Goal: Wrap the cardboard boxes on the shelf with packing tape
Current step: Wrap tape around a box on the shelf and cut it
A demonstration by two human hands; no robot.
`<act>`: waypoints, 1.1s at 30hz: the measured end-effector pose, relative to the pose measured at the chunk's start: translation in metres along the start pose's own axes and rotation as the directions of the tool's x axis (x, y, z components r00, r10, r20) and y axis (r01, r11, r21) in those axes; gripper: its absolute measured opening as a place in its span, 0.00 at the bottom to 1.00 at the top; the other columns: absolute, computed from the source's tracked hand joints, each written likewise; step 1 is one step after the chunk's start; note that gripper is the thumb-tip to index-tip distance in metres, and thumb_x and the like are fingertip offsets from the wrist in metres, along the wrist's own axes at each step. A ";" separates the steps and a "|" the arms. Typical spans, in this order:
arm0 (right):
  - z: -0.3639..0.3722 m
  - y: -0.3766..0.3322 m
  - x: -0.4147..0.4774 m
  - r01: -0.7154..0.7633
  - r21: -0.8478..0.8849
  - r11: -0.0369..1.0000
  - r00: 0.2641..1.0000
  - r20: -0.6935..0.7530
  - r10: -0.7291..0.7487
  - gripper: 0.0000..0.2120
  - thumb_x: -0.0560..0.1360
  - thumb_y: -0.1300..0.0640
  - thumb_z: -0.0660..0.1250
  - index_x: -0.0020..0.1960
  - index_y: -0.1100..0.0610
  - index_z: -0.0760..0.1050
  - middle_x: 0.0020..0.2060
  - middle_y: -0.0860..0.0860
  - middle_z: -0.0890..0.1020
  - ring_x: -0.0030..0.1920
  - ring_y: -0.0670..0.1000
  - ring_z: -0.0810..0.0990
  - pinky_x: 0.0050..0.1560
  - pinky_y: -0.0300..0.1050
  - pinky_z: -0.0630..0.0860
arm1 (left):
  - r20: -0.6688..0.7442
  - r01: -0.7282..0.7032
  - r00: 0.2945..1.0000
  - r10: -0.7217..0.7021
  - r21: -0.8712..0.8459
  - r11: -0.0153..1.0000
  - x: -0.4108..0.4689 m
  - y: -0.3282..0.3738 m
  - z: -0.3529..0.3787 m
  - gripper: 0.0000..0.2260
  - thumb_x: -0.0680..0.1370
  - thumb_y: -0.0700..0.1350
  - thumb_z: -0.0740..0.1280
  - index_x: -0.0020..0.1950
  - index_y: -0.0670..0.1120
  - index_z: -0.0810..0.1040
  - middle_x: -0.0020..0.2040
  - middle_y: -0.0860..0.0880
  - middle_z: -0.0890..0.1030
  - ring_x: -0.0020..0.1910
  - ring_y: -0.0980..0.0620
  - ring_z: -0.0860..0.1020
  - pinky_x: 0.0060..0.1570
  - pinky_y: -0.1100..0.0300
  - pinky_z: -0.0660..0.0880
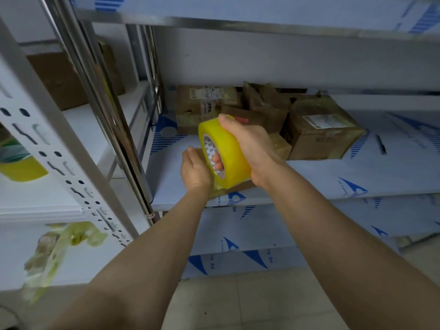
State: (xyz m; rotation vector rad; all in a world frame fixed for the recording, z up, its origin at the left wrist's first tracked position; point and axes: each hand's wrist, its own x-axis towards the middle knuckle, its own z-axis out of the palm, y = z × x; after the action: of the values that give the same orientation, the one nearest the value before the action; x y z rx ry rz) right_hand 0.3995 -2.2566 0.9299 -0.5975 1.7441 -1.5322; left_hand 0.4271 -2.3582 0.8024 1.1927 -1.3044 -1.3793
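We note dim, cool, bluish indoor light, soft and even; its source is not in view. The recess under the upper shelf (262,22) is darkest, and the cardboard boxes (323,129) at the back sit in shadow with muddy detail. A pale streak of glare runs down the steel upright (104,110). The tape roll (228,153) reads saturated and fairly sharp. Straight shelf edges bow from the wide-angle lens. The left margin is blurred: perforated post (59,163) and crumpled tape (71,234) smear.
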 end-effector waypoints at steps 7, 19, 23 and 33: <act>-0.012 0.065 -0.045 -0.061 0.142 0.988 0.993 -0.092 0.075 0.15 0.75 0.51 0.68 0.37 0.61 0.77 0.26 0.58 0.79 0.23 0.53 0.77 0.28 0.44 0.78 | 0.034 -0.034 0.999 0.032 0.056 0.998 0.010 0.002 -0.003 0.15 0.84 0.46 0.51 0.52 0.40 0.74 0.54 0.39 0.77 0.54 0.44 0.74 0.50 0.57 0.66; -0.007 0.107 -0.026 -0.086 0.259 0.962 0.985 -0.123 0.121 0.13 0.74 0.55 0.70 0.36 0.61 0.75 0.28 0.59 0.77 0.23 0.56 0.76 0.28 0.44 0.74 | 0.330 -0.322 0.933 0.146 0.581 0.747 0.029 0.047 -0.003 0.18 0.82 0.49 0.52 0.65 0.41 0.73 0.60 0.42 0.76 0.60 0.42 0.74 0.50 0.54 0.68; -0.007 0.109 -0.023 -0.084 0.276 0.958 0.985 -0.124 0.122 0.13 0.75 0.55 0.70 0.33 0.60 0.75 0.28 0.59 0.77 0.25 0.57 0.75 0.28 0.44 0.74 | 0.584 -0.585 0.808 0.076 0.779 0.226 0.026 0.051 0.024 0.30 0.80 0.65 0.47 0.60 0.43 0.75 0.58 0.41 0.78 0.58 0.42 0.76 0.47 0.54 0.67; -0.009 0.102 -0.011 -0.091 0.263 0.960 0.986 -0.112 0.124 0.19 0.74 0.55 0.70 0.25 0.53 0.77 0.25 0.58 0.77 0.27 0.58 0.76 0.32 0.48 0.75 | 0.626 -0.635 0.772 0.108 0.765 0.104 0.023 0.054 0.032 0.30 0.80 0.65 0.46 0.45 0.44 0.76 0.46 0.44 0.77 0.52 0.44 0.77 0.42 0.56 0.66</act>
State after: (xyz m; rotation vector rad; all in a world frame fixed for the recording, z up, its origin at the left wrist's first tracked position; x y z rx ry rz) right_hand 0.4111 -2.2242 0.8329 -0.2748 1.6052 -1.7149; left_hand 0.3911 -2.3799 0.8543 1.0787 -2.8446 -0.1836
